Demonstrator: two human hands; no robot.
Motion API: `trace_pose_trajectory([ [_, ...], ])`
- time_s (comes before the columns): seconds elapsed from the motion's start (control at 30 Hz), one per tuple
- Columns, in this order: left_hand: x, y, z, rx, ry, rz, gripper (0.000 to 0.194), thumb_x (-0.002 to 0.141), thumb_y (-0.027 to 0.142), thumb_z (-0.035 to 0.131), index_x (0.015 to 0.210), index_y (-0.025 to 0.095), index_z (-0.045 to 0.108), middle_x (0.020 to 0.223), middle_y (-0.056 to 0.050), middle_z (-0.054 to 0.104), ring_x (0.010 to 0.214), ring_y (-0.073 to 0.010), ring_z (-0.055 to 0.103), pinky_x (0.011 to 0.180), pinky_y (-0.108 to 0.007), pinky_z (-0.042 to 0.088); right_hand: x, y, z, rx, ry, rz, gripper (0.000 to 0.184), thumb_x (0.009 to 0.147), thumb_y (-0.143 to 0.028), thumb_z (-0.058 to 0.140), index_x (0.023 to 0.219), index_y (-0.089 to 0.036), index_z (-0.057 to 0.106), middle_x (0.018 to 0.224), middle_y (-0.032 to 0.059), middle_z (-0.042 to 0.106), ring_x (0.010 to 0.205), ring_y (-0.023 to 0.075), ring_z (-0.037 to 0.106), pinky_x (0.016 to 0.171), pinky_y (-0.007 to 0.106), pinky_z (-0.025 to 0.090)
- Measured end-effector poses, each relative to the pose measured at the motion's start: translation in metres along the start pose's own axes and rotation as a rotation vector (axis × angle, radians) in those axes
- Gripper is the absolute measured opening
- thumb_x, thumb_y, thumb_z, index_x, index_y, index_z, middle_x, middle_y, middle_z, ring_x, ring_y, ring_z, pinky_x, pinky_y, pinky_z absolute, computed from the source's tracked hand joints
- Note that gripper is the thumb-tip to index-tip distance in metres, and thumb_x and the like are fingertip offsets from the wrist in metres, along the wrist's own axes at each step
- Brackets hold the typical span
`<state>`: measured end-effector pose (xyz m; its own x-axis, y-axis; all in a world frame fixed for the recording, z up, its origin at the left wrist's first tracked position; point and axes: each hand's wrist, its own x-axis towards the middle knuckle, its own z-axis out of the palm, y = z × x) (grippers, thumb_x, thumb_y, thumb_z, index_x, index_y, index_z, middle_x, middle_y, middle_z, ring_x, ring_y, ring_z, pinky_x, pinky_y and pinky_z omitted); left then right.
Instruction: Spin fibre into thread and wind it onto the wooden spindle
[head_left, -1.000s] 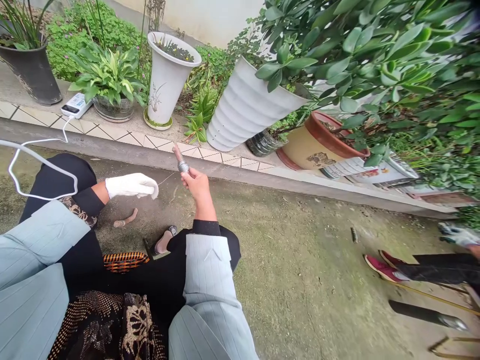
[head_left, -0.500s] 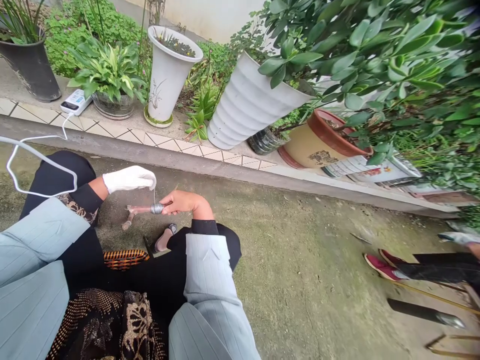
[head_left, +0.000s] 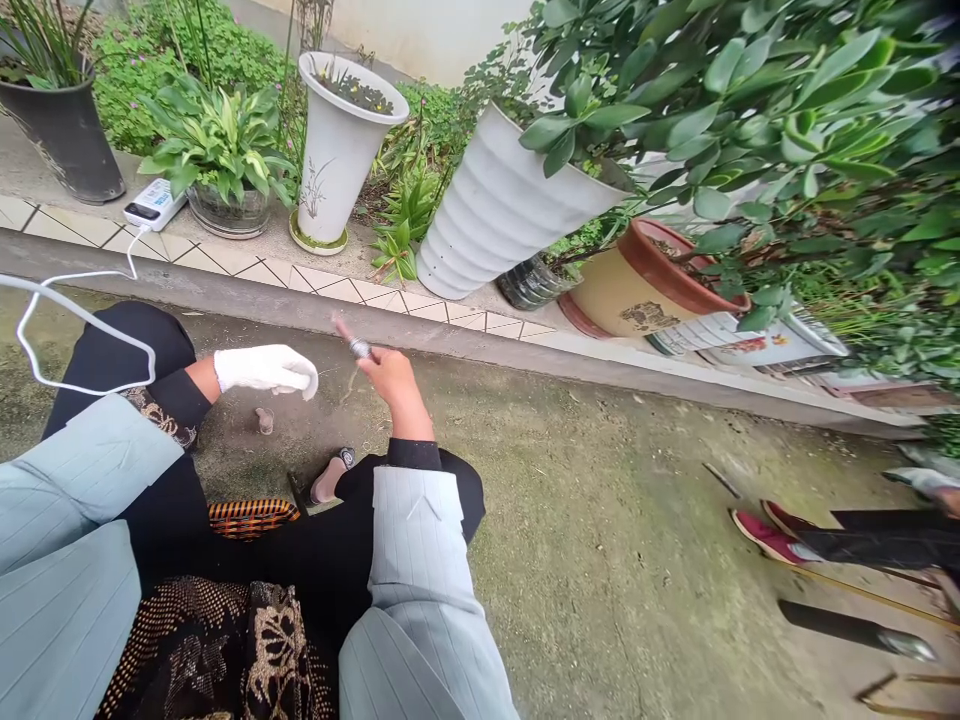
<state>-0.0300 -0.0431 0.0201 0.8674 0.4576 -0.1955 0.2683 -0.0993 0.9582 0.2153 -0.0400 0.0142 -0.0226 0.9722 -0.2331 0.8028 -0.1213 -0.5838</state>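
Note:
My right hand (head_left: 391,377), bare, is closed around a short brown wooden stick (head_left: 342,327) that points up and left, blurred by motion. A thin silvery strand (head_left: 360,348) is wound in a tight coil around the stick, just beyond my fingers. To the left, my left hand (head_left: 266,370) wears a white glove, its fingers curled downward and pressed together. A faint line of the strand seems to run between glove and coil; the grip itself is hidden. Below the glove shows a small brown woody piece (head_left: 264,420); I cannot tell whether it joins anything.
Ahead runs a tiled ledge (head_left: 277,277) with a white pot (head_left: 341,150), a ribbed white pot (head_left: 502,210) and other plants. A white power bank (head_left: 155,204) trails a cable (head_left: 82,275) on the left. Another person's red shoes (head_left: 765,535) are at right.
My right hand has swung upward and to the right, turning the stick from nearly level to pointing up-left. My gloved left hand has shifted slightly right and down.

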Motion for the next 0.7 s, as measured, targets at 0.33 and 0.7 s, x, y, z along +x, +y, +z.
trace_pose_trajectory([
  [0.33, 0.003, -0.016, -0.011, 0.153, 0.364, -0.053, 0.028, 0.083, 0.038, 0.052, 0.083, 0.013, 0.064, 0.069, -0.001, 0.057, 0.056, -0.0089, 0.043, 0.051, -0.020, 0.033, -0.024, -0.014, -0.007, 0.165, -0.979, -0.239, 0.020, 0.072, -0.029, 0.067, 0.087, -0.016, 0.070, 0.061, -0.0046, 0.057, 0.051, 0.0066, 0.045, 0.052, 0.020, 0.037],
  [0.7, 0.005, 0.000, 0.007, -0.080, -0.010, -0.053, 0.029, 0.083, 0.039, 0.056, 0.083, 0.013, 0.066, 0.059, 0.001, 0.049, 0.049, -0.0080, 0.038, 0.048, -0.021, 0.031, -0.003, -0.001, -0.006, 0.249, 0.095, -0.035, 0.019, 0.081, -0.034, 0.057, 0.085, -0.017, 0.066, 0.069, 0.0008, 0.061, 0.059, 0.0114, 0.051, 0.056, 0.023, 0.037],
])
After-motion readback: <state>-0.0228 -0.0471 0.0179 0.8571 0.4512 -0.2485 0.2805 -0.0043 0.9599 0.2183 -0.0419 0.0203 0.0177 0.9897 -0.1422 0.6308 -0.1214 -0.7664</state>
